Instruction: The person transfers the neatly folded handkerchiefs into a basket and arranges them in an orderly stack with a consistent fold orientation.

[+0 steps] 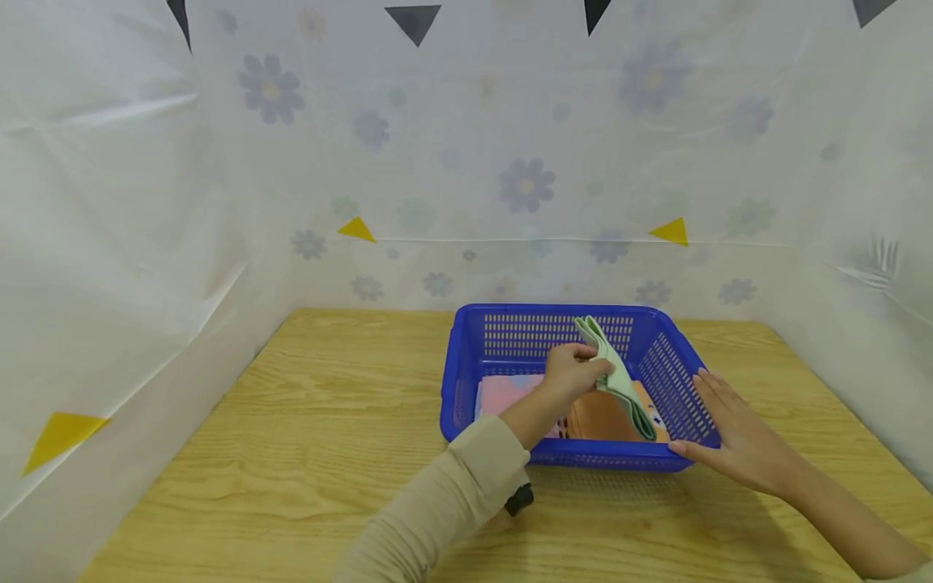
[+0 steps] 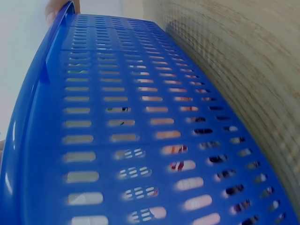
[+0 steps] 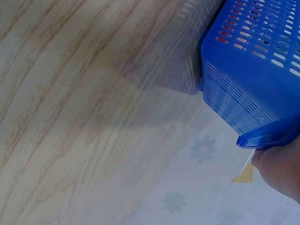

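My left hand (image 1: 572,372) reaches into a blue plastic basket (image 1: 466,309) and pinches a folded pale green cloth (image 1: 619,376) between thumb and fingers. The cloth slants, its lower end near the basket's front right. Beneath it lie a folded pink cloth (image 1: 501,392) on the left and an orange-brown folded cloth (image 1: 599,417) on the right. My right hand (image 1: 747,445) holds the basket's front right corner, thumb on the front rim and fingers along the right rim. The left wrist view has the slotted basket wall (image 2: 51,108); the left hand is hidden there.
The basket stands on a wood-grain table (image 1: 328,421), toward its right side. A pale flower-patterned sheet (image 1: 437,162) hangs behind, with pale sheeting at both sides. Yellow triangles (image 1: 669,232) and dark triangles (image 1: 414,23) are on the sheeting.
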Available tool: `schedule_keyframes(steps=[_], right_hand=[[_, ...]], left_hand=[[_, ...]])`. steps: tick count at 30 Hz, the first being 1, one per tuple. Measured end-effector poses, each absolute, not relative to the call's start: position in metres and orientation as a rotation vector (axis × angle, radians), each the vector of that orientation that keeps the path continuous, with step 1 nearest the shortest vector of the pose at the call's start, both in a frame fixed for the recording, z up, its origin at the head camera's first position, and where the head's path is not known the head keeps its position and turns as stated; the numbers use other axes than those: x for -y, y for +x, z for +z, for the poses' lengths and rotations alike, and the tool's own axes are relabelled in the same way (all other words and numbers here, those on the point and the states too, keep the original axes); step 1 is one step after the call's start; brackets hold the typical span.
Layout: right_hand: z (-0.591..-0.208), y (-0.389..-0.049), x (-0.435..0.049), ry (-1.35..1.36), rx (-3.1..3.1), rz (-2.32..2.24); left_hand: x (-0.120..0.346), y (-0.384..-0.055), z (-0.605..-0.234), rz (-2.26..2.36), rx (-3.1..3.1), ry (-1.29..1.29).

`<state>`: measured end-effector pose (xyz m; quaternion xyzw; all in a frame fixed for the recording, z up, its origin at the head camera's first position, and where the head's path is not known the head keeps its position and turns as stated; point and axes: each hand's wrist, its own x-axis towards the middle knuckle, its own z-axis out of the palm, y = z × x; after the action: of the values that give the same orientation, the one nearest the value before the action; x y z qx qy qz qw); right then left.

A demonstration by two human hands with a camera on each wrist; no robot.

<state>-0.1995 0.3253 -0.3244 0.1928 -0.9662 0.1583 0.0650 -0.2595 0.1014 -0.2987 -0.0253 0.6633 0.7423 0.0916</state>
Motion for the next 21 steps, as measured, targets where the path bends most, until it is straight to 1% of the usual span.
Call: schedule_keyframes(steps=[12, 21], right_hand=[[-0.325, -0.201, -0.327, 0.582, 2.912, 0.489], [-0.325, -0.201, -0.327, 0.574, 2.920, 0.484]], left_hand=[[-0.119, -0.254, -0.303, 2.207, -1.973, -0.056], [-0.131, -0.252, -0.307, 2.207, -1.998, -0.099]])
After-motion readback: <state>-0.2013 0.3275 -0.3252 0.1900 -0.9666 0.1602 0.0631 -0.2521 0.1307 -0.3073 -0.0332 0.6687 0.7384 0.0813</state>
